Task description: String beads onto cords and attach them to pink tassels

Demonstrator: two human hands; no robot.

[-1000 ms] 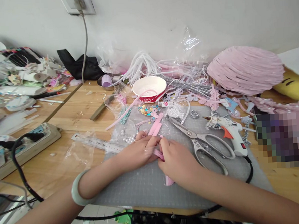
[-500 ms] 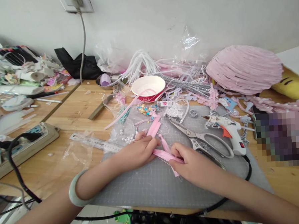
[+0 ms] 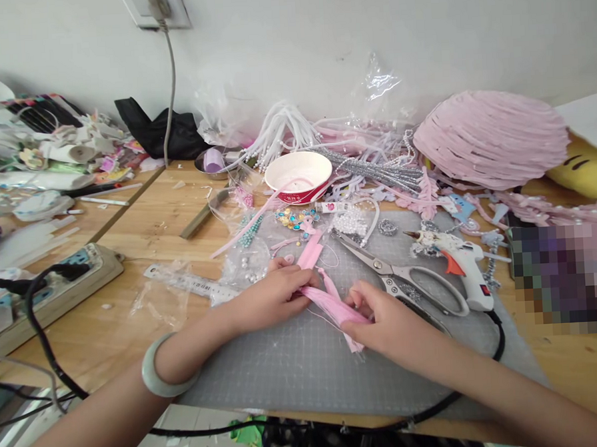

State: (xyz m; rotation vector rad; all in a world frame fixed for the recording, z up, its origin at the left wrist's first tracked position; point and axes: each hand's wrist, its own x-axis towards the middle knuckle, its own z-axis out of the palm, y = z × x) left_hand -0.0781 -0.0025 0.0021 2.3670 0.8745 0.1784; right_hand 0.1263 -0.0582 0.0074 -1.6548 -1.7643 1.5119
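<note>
"Two hands are on it, then? What is the left one doing?"

"The ruler (image 3: pixel 191 284) lies beyond the left wrist. The left hand (image 3: pixel 282 292) is clenched on the top of the pink tassel (image 3: pixel 329 304), with a pink strip (image 3: pixel 310 251) just past its fingertips."

"And what has changed?"

"A second ago the hands met over the tassel. Now they are apart, and its strands run between them, fanned wider than half a second ago. They look drawn out rather than bunched, so the work seems to be at smoothing them."

"The right?"

"The right hand (image 3: pixel 376 315) pinches the strand ends between thumb and fingertips; how firmly, one cannot tell. Scissors (image 3: pixel 389 272) lie just beyond that pinch, and the glue gun (image 3: pixel 474 281) farther right."
</note>
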